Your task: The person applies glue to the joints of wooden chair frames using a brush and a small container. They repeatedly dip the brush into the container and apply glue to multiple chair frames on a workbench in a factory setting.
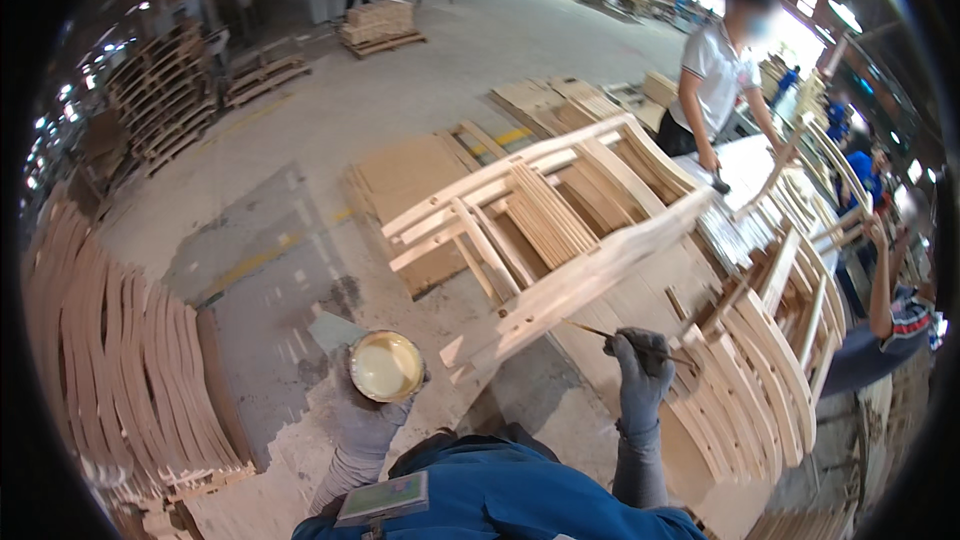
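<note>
My left hand (398, 404), in a grey glove, is closed around a round can (386, 366) of pale cream liquid, held upright low in front of me. In my gloved right hand (641, 368) I grip a thin brush (590, 328), its tip pointing left toward the near rail of a wooden chair-like frame (560, 292). Whether that tip touches the rail I cannot tell. The frame is pale wood with curved rails and slats, and small dark holes show along its near rail. Beside my right hand stand several curved wooden pieces (745, 390) in a row.
Tall stacks of curved wooden slats (130, 350) stand at the left. A co-worker (722, 80) in a white shirt bends over a work surface beyond the frame. Another person's arm (880, 280) shows at the right. Pallets (165, 95) and cardboard sheets (420, 175) lie farther off.
</note>
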`<state>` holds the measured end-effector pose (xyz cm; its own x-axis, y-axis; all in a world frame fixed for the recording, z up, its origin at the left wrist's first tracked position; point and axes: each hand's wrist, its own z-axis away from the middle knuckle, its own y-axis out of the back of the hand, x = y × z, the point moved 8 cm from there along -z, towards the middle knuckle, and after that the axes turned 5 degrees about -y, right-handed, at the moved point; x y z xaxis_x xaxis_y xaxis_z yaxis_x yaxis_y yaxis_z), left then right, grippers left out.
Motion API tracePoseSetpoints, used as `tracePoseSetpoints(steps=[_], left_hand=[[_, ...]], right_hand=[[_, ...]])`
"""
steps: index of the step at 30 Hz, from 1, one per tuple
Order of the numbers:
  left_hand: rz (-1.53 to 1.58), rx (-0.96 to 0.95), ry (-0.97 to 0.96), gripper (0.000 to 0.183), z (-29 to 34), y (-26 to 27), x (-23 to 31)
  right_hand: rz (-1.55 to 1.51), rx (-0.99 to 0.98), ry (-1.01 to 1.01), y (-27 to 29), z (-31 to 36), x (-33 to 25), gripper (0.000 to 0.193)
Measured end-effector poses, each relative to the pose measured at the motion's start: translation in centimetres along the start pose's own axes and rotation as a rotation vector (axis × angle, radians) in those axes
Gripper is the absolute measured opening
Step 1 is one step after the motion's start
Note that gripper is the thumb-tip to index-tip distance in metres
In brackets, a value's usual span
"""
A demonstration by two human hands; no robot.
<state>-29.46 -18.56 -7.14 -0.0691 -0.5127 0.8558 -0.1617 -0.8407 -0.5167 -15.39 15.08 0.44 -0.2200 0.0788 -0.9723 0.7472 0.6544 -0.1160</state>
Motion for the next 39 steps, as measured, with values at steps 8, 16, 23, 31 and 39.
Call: tracePoseSetpoints(steps=[8,16,23,31,39], left_hand=[[0.087,-0.057,-0.085,0.050,2.4,-4.5,2.6],[-0.351,-0.067,-0.442,0.054,4.4,-5.5,3.4],[-0.425,0.029,-0.639,0.066,7.5,-7.2,3.3],[0.983,-0.098,0.014,0.043,7.9,-9.4,-0.2],[0.848,0.065,-0.109,0.041,9.9,-8.4,1.0]], right_hand=[[0.047,-0.010,0.005,3.5,-1.7,0.0,0.009],[0.181,-0.069,0.050,6.1,-1.9,0.5,0.011],[0.190,-0.129,0.102,7.1,-2.1,-0.8,0.012],[0.187,-0.169,0.083,8.7,-2.6,-1.0,0.014],[0.124,-0.253,0.086,6.8,-2.1,-2.3,0.015]])
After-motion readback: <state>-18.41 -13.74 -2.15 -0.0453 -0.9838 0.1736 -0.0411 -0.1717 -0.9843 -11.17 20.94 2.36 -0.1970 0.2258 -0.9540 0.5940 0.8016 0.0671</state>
